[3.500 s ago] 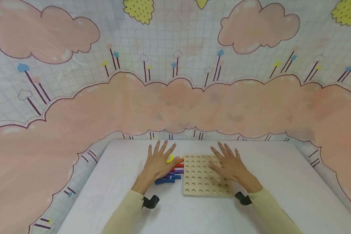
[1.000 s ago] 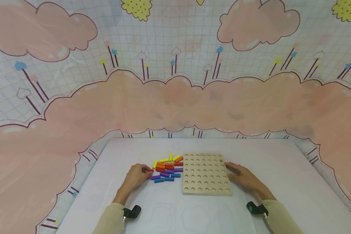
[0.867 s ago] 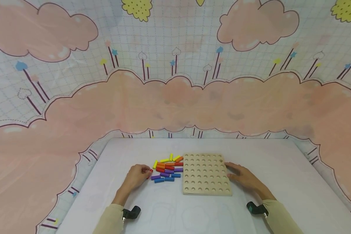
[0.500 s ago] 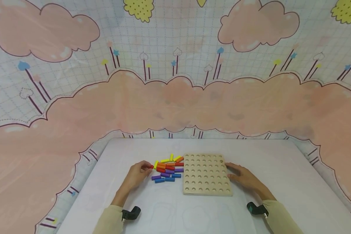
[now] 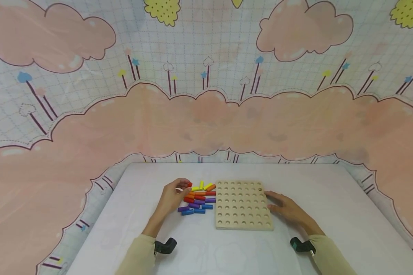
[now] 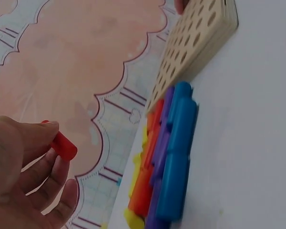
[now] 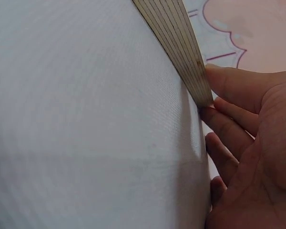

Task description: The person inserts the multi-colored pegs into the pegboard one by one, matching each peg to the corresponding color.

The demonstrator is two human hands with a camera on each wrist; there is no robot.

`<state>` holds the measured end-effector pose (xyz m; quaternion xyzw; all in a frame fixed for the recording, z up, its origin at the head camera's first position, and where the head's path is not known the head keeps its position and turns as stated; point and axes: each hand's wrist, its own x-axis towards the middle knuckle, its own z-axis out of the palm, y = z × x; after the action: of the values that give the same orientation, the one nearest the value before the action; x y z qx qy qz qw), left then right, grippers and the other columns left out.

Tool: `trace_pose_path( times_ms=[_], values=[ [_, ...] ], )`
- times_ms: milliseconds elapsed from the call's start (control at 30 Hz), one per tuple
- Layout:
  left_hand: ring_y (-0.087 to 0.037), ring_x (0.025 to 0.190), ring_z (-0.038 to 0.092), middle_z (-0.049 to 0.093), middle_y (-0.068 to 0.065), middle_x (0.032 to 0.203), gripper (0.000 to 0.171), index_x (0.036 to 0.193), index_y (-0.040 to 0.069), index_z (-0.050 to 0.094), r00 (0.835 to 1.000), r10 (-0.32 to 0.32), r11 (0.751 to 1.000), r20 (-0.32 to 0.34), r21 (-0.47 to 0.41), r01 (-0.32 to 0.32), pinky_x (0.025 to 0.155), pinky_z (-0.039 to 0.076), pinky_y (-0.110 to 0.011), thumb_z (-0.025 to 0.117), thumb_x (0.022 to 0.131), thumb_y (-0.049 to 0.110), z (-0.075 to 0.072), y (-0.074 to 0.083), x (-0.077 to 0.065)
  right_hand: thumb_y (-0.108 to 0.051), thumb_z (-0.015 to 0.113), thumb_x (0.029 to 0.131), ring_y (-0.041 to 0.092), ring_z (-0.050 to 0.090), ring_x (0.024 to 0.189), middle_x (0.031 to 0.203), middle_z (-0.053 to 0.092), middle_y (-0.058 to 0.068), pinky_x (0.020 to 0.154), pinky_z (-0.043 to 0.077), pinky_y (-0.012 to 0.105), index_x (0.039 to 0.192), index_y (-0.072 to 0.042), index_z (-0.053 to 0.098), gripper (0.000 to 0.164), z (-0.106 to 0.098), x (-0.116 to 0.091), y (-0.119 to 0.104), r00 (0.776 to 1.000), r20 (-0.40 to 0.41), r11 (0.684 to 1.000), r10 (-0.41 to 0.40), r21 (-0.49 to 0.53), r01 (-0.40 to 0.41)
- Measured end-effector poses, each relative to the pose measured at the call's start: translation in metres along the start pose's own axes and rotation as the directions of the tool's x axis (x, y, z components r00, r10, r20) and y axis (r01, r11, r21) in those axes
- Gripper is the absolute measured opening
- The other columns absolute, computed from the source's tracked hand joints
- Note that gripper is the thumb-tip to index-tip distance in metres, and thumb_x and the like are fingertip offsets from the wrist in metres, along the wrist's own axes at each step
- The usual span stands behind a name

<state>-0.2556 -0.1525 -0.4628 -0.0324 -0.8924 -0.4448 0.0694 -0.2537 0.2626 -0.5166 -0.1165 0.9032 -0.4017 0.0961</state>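
My left hand (image 5: 170,196) pinches a red peg (image 6: 66,146) between thumb and fingertips, raised off the table at the back left of the loose pegs. Those pegs lie grouped by colour left of a wooden pegboard (image 5: 243,228): yellow pegs (image 5: 201,185) at the back, then orange pegs (image 5: 200,193), red pegs (image 5: 200,198), purple pegs (image 5: 194,205) and blue pegs (image 5: 199,211). The fingers partly cover the yellow and orange ones. Against the board's right edge rests my right hand (image 5: 289,210), thumb and fingers relaxed and touching its side in the right wrist view.
The pegboard lies flat on a white table (image 5: 241,252), its rows of round holes facing up. Behind the table hangs a cloud-patterned cloth (image 5: 213,122). A black wrist camera (image 5: 166,246) is strapped to the left wrist, another black camera (image 5: 301,245) to the right.
Both hands were spread over board and pegs earlier. My left hand then picked up the red peg at the group's left end and has carried it back and right. The right hand stays at the board.
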Motion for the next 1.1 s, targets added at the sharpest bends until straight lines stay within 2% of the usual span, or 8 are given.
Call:
trace_pose_path(
  times_ms=[233,333,600,867,1100],
  values=[
    [-0.019,0.100,0.061,0.070,-0.003,0.103,0.023,0.115,0.012,0.068,0.999,0.044,0.998,0.023,-0.050,-0.043,0.090,0.054,-0.036,0.068,0.092,0.019,0.020,0.018,0.006,-0.033,0.062,0.095,0.046,0.017,0.148,0.160,0.029,0.018,0.116,0.015,0.066,0.148,-0.020,0.044,0.058,0.003,0.001,0.004,0.999,0.008,0.999,0.043,0.011,-0.043],
    [-0.018,0.099,0.061,0.069,-0.003,0.104,0.022,0.114,0.013,0.068,0.997,0.057,0.996,0.044,-0.076,-0.054,0.090,0.054,-0.035,0.068,0.093,0.018,0.030,0.023,0.009,-0.032,0.063,0.094,0.046,0.017,0.148,0.160,0.030,0.018,0.116,0.015,0.066,0.148,-0.020,0.045,0.057,0.003,0.001,0.005,0.999,0.002,0.999,0.037,0.017,-0.037],
    [-0.019,0.097,0.064,0.071,-0.005,0.102,0.019,0.109,0.009,0.068,0.986,0.148,0.982,0.081,-0.128,-0.138,0.087,0.056,-0.032,0.069,0.091,0.016,0.058,0.037,0.025,-0.033,0.063,0.094,0.045,0.018,0.148,0.159,0.031,0.018,0.117,0.015,0.066,0.147,-0.019,0.045,0.057,0.002,0.001,0.006,1.000,0.000,1.000,0.013,0.023,-0.013],
    [-0.018,0.096,0.064,0.070,-0.004,0.104,0.019,0.109,0.012,0.067,0.987,0.097,0.985,0.130,-0.154,-0.077,0.090,0.055,-0.033,0.070,0.092,0.018,0.079,0.047,0.041,-0.033,0.062,0.095,0.047,0.017,0.148,0.159,0.030,0.019,0.116,0.015,0.067,0.148,-0.019,0.044,0.058,0.002,0.000,0.002,1.000,0.010,0.999,0.018,0.034,-0.018],
    [-0.019,0.096,0.065,0.071,-0.005,0.104,0.019,0.110,0.011,0.067,0.986,0.096,0.985,0.137,-0.156,-0.075,0.089,0.056,-0.034,0.069,0.092,0.019,0.090,0.048,0.051,-0.031,0.062,0.095,0.046,0.018,0.148,0.159,0.030,0.019,0.117,0.015,0.066,0.148,-0.018,0.044,0.058,0.003,0.000,0.001,1.000,0.007,0.999,0.020,0.031,-0.020]
  ],
)
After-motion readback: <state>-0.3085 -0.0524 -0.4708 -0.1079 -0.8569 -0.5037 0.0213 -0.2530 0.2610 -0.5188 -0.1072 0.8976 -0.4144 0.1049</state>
